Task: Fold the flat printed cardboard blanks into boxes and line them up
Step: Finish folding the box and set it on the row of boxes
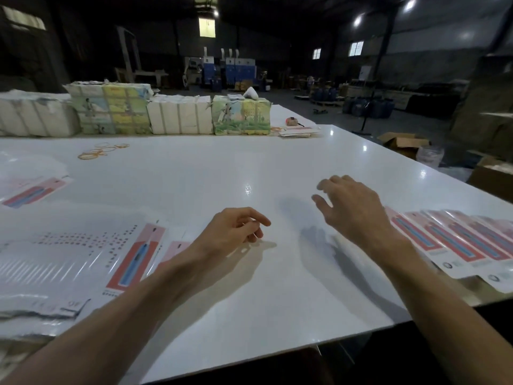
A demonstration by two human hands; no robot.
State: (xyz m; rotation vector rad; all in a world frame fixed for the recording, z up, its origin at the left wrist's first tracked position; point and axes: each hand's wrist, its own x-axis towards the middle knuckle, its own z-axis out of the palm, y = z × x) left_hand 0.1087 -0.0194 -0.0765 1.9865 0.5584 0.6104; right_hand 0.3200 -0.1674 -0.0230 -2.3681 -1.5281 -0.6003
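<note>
The left hand (236, 226) is hovering just above the glossy white table (222, 168) with fingers loosely curled and pinching nothing, just beside the stack of flat white cardboard blanks printed in pink, red and blue (83, 251) lying at the table's left edge. The right hand (352, 207) is hovering palm-down with fingers spread and relaxed, holding nothing, near the overlapping row of narrow pink-and-blue printed cardboard boxes (458, 245) lying along the right edge. Yellow rubber bands (97, 152) and wrapped paper bundles (177, 115) are sitting at the far side.
</note>
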